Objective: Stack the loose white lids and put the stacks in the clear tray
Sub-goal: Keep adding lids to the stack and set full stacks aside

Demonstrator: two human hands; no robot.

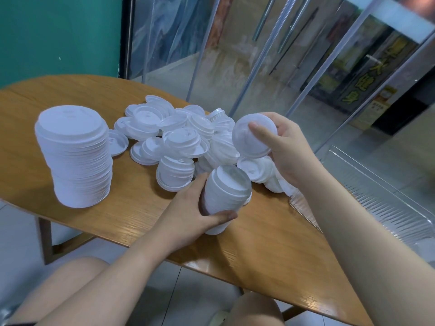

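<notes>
Fingers: left hand [188, 215] wraps a short stack [223, 196] tilted on its side just above the worktop; right hand [286, 147] pinches a single lid [254, 137] by its rim, held over the pile.
Worktop [35, 161]: wood, carrying everything.
Clear tray [386, 208]: at the right edge, no lids visible inside it.
Tall stack [75, 156]: upright, far left, well apart from the hands.
Loose lids [179, 135]: heaped mid-table, plenty unsorted.
Risk: the tilted stack could fan apart if the left grip eases; a lid seated crooked might jam; the right forearm looks close enough to nudge lids off the edge.
</notes>
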